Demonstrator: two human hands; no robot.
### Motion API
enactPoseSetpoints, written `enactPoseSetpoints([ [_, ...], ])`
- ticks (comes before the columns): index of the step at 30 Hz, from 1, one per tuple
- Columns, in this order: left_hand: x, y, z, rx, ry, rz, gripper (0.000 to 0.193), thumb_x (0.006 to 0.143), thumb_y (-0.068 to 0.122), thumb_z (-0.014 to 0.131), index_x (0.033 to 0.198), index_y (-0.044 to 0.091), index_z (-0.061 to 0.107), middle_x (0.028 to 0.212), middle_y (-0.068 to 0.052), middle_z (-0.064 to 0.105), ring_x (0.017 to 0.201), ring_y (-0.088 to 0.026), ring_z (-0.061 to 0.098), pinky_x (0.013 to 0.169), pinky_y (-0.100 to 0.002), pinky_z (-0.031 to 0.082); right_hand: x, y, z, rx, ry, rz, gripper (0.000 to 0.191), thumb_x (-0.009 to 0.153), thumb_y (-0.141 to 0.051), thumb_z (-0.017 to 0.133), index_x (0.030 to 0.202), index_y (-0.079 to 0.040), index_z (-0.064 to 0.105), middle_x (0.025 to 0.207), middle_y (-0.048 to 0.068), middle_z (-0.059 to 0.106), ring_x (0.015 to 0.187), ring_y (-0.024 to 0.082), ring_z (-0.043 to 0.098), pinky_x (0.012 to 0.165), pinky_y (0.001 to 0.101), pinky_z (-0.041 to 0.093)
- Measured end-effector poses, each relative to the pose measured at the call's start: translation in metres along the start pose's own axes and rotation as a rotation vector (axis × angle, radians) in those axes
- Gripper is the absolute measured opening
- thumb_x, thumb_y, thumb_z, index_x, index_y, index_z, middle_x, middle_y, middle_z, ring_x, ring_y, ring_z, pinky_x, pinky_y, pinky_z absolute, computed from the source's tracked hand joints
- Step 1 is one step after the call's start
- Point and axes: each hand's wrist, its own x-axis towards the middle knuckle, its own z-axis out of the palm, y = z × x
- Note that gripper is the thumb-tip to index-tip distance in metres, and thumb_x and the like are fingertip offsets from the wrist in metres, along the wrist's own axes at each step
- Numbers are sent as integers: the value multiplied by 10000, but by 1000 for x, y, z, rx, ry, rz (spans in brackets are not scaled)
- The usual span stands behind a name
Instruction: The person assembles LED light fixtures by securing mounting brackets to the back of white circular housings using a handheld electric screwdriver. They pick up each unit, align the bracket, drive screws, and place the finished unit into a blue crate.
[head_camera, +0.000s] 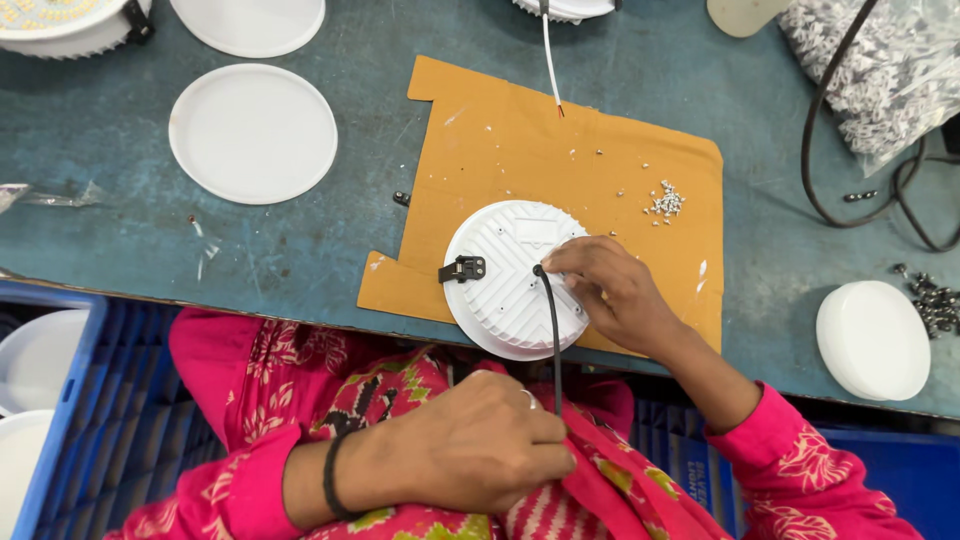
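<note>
A round white ribbed plastic lamp housing (512, 278) lies face-down on a tan cardboard sheet (560, 170) at the table's near edge, its rim partly hidden by the right hand (610, 290), whose fingers pinch a thin black cable (553, 330) at the housing's centre. The left hand (480, 440) is closed around the cable's lower end, which disappears inside the fist. 1 smooth white disc (252, 132) lies well apart on the scuffed teal table (120, 230).

1. There is a single view, from a camera worn on the person's head.
2. It looks almost straight down onto the blue-green worktop (120, 230) and the person's lap at the near edge.
3. It sits close: the left hand (480, 445) and right hand (610, 290) fill the lower middle.
4. The worktop's far and side edges are cut off.
</note>
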Motion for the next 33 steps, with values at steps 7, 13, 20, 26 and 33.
enactPoseSetpoints([
  [7,-5,7,4,208,144,79,115,940,142,706,1006,51,680,851,-27,591,752,-199,639,645,-369,477,-3,-7,15,-17,154,-37,271,799,-38,809,1041,-75,691,1162,105,709,1021,278,713,839,367,584],
  [13,4,2,19,304,170,170,130,950,169,696,981,46,671,820,-12,559,733,-147,630,692,-339,501,2,-8,28,-195,255,-129,167,854,-15,812,977,-45,703,1040,70,734,927,245,721,786,357,580],
  [20,7,-5,21,129,24,134,164,822,234,667,833,76,623,828,-45,578,746,-223,650,719,-401,524,5,-6,21,-179,142,-100,203,827,-13,792,1009,-72,723,1050,45,738,994,232,719,834,355,576],
  [26,-7,-1,-5,-47,-107,-354,326,756,161,660,1057,43,700,850,-154,642,709,-378,648,600,-520,491,-1,-6,14,-183,56,-107,228,830,11,755,1028,-102,749,1099,40,741,1084,231,718,891,361,576],
  [33,-14,-49,-51,-59,148,-656,242,859,-24,496,1018,-8,678,969,-211,684,936,-416,680,825,-486,529,-6,-12,31,-102,197,48,129,871,-145,824,967,-117,744,1089,-4,728,1081,209,697,930,360,531],
])
